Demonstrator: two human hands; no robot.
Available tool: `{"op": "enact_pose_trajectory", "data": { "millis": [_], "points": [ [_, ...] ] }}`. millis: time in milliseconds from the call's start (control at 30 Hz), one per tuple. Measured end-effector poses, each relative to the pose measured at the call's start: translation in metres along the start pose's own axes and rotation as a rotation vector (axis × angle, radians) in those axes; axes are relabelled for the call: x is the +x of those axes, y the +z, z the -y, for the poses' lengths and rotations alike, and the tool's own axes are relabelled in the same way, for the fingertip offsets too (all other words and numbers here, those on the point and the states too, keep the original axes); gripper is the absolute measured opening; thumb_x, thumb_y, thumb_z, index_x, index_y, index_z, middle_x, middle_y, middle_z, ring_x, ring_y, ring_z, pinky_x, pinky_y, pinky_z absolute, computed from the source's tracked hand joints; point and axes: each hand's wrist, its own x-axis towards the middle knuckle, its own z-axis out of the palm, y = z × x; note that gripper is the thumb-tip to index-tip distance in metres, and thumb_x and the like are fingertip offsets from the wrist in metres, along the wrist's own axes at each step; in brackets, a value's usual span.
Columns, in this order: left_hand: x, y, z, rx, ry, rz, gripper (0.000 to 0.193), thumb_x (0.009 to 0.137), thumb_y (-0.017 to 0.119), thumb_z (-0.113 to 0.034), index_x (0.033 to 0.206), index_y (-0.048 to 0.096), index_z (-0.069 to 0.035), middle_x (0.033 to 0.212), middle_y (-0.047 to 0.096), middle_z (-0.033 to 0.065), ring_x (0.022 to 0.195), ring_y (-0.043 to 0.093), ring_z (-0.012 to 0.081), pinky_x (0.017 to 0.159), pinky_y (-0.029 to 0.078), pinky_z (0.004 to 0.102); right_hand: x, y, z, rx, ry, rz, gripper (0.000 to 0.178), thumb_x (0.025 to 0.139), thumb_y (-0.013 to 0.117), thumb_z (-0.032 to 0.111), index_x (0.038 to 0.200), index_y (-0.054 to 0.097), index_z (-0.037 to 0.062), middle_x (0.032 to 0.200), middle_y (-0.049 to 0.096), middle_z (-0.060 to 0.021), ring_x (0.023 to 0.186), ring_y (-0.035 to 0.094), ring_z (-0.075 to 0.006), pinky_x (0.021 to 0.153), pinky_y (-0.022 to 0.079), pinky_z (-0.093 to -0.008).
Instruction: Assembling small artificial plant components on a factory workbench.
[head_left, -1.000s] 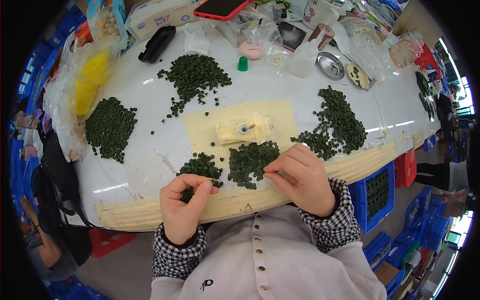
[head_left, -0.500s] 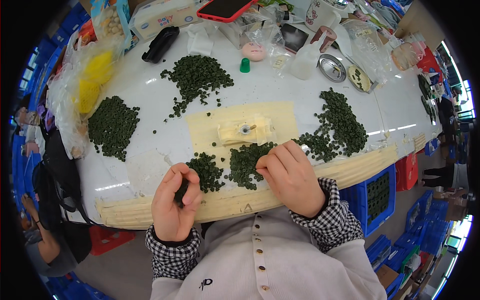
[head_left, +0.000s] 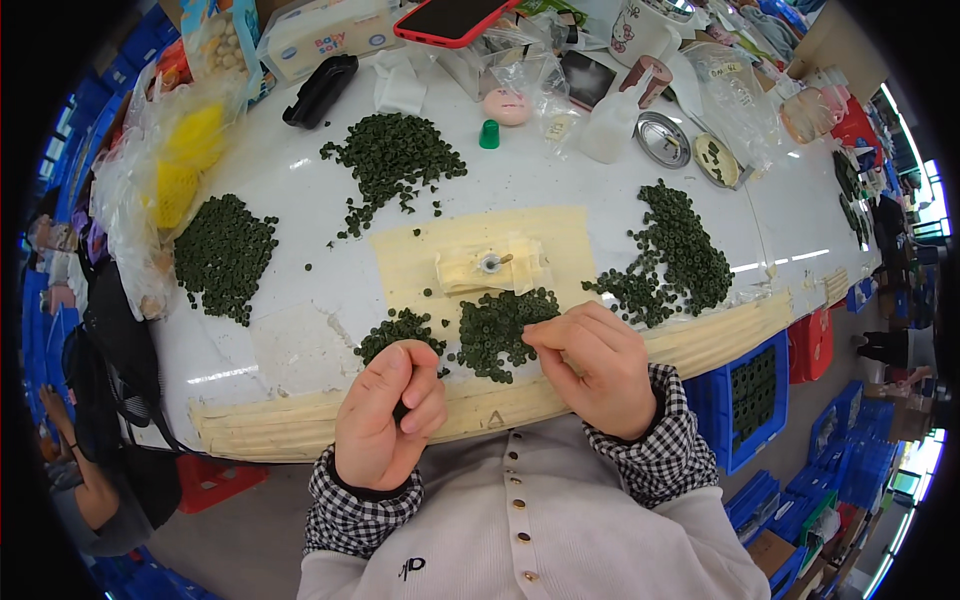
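Piles of small dark green ring-like pieces lie on the white table. My left hand (head_left: 388, 415) is curled above the taped front edge, close to the near left pile (head_left: 400, 332); a bit of something dark shows between its fingers, most of it hidden. My right hand (head_left: 598, 365) is pinched, thumb and fingertips at the right border of the near middle pile (head_left: 490, 335). Whatever its fingertips hold is too small to make out. Just beyond that pile, a small fixture (head_left: 490, 264) with a metal centre and a short peg is taped onto yellowish sheet.
More pieces are heaped at the far left (head_left: 225, 258), back (head_left: 395, 155) and right (head_left: 685, 250). Plastic bags (head_left: 135, 200), a red-cased phone (head_left: 455, 20), a white bottle (head_left: 610, 130) and round tins (head_left: 663, 138) crowd the back. A blue crate (head_left: 745, 400) stands below the right edge.
My left hand has moved right and toward me, uncovering more of the near left pile. My right hand has shifted slightly right and nearer, its fingers still pinched.
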Motion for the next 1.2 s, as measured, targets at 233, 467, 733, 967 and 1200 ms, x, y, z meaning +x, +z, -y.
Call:
{"op": "enact_pose_trajectory", "data": {
  "millis": [233,467,733,967,1200],
  "points": [
    [0.003,0.018,0.007,0.173,-0.019,-0.051,0.023,0.097,0.042,-0.016,0.111,0.053,-0.001,0.08,0.047,-0.0004,0.058,0.035,0.005,0.05,0.028,0.0177,-0.004,-0.002,0.007,0.239,0.216,-0.022,0.013,0.076,0.063,-0.006,0.087,0.061,-0.0005,0.077,0.064,-0.0085,0.069,0.063,-0.018,0.061,0.05,-0.0267],
    [0.006,-0.002,0.014,0.04,-0.035,0.058,0.017,0.092,0.051,-0.007,0.107,0.058,0.0,0.084,0.06,0.0043,0.055,0.034,0.0047,0.051,0.029,0.0186,-0.01,-0.002,0.014,0.803,0.575,0.028,0.011,0.083,0.06,-0.003,0.094,0.06,-0.0029,0.089,0.067,-0.0074,0.08,0.063,-0.0109,0.073,0.05,-0.0234],
    [0.008,0.007,0.017,0.082,-0.009,-0.02,0.016,0.092,0.051,-0.006,0.103,0.06,0.001,0.082,0.06,0.003,0.055,0.033,0.005,0.051,0.028,0.0196,-0.01,-0.009,0.005,1.055,0.705,0.09,0.014,0.086,0.06,0.004,0.099,0.061,-0.0024,0.091,0.067,-0.0079,0.082,0.061,-0.0089,0.07,0.048,-0.0214],
    [0.01,0.006,0.02,0.06,0.008,0.016,0.018,0.09,0.052,-0.004,0.105,0.059,0.002,0.078,0.057,0.0024,0.056,0.034,0.0057,0.052,0.028,0.0207,-0.01,-0.008,0.002,1.174,0.767,0.122,0.016,0.088,0.059,0.008,0.1,0.061,-0.0018,0.091,0.067,-0.0078,0.081,0.062,-0.0097,0.068,0.048,-0.0217],
    [0.011,0.013,0.019,0.147,-0.002,-0.021,0.016,0.091,0.049,-0.005,0.105,0.057,0.001,0.094,0.061,0.008,0.055,0.033,0.0034,0.051,0.029,0.018,-0.008,-0.009,0.004,1.204,0.794,0.136,0.014,0.087,0.059,0.007,0.098,0.061,-0.0012,0.091,0.067,-0.0079,0.081,0.062,-0.0102,0.068,0.049,-0.0222]
  ]
}}
